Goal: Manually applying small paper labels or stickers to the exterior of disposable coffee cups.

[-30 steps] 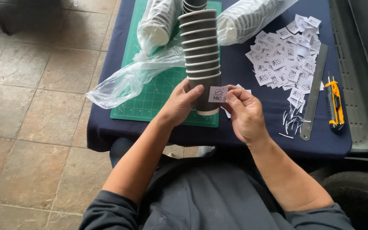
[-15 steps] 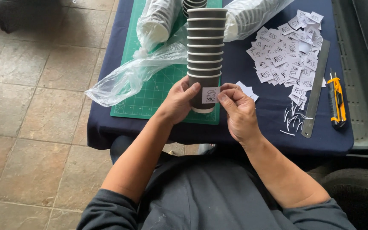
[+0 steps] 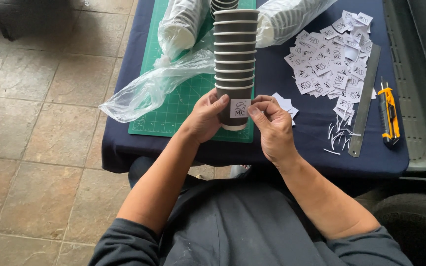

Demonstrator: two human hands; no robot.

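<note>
1. Forearms in dark sleeves reach up from the bottom of the view toward a table under a dark blue cloth point(image 3: 292, 157).
2. Left hand point(image 3: 204, 118) is wrapped around the bottom cup of a stack of dark paper cups point(image 3: 235, 64), thumb on its front.
3. Right hand point(image 3: 272, 125) is curled, its fingertips point(image 3: 255, 109) pressing the right edge of a small white square label point(image 3: 240, 108) that lies on the front of that bottom cup.
4. Stack of cups stands at the near edge of a green cutting mat point(image 3: 183, 106), leaning away from the person.
5. Few loose labels point(image 3: 284, 102) lie on the cloth just beside the right hand.
6. Thin white paper strips point(image 3: 338, 134) lie further right, near a metal ruler point(image 3: 365, 101).
7. Yellow utility knife point(image 3: 388, 114) lies just beyond the ruler, near the table's right edge.
8. Clear plastic bag point(image 3: 154, 86), crumpled, trails off the mat's left side.
9. Heap of cut labels point(image 3: 329, 59) covers the cloth at the far right.
10. Two plastic sleeves of cups point(image 3: 181, 22) lie at the far end.
</note>
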